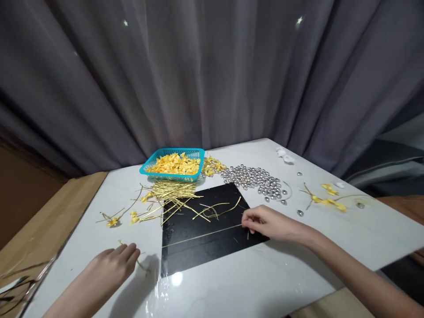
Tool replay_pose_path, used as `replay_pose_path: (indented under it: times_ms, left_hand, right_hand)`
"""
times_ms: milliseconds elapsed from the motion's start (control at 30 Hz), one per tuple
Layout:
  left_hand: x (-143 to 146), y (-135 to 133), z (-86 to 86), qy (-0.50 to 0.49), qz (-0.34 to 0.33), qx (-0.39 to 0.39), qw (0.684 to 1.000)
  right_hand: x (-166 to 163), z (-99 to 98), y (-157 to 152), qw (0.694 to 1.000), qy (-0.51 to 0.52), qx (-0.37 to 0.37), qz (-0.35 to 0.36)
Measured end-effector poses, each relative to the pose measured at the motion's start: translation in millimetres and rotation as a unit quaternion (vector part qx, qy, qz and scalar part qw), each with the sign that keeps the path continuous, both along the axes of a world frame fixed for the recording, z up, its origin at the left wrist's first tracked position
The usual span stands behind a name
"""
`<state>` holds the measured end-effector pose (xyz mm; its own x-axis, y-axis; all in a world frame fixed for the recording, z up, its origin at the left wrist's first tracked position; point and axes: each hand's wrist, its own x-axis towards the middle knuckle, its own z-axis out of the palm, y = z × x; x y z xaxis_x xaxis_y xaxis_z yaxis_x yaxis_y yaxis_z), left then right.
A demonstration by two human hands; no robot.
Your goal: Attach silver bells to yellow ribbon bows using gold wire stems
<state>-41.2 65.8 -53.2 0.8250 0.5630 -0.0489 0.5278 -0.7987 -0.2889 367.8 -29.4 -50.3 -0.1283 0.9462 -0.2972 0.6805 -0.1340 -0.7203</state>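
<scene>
My right hand (265, 223) rests on the right edge of a black mat (205, 247), its fingers pinched on the end of a long thin gold wire (202, 235) that lies across the mat. My left hand (114, 260) lies on the white table (291, 269) left of the mat, fingers curled loosely together, touching a short gold wire piece (141, 264). Whether it grips that piece I cannot tell. A heap of gold wires (172, 191) lies at the mat's far left corner, with loose strands (215, 208) on the mat.
A teal basket (172, 176) of yellow paper pieces stands at the back. Silver beads (255, 179) are spread right of it. Yellow-tipped wire sprigs lie at left (114, 219) and right (326, 201). A grey curtain hangs behind; brown cardboard (39, 229) borders the table's left.
</scene>
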Motion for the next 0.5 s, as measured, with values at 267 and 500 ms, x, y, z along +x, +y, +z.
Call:
replay_pose_path:
  times_ms: [267,500]
  left_hand:
    - [0.4,-5.8,-24.9,-0.03,-0.004,0.006,1.0]
    - [19.8,-6.2,-23.0,0.117,0.031,0.012,0.993]
  right_hand:
    - [37.4,-9.2,-4.9,0.998,-0.051,0.028,0.019]
    - [-15.5,16.4,83.7,0.978,-0.137,0.144,0.055]
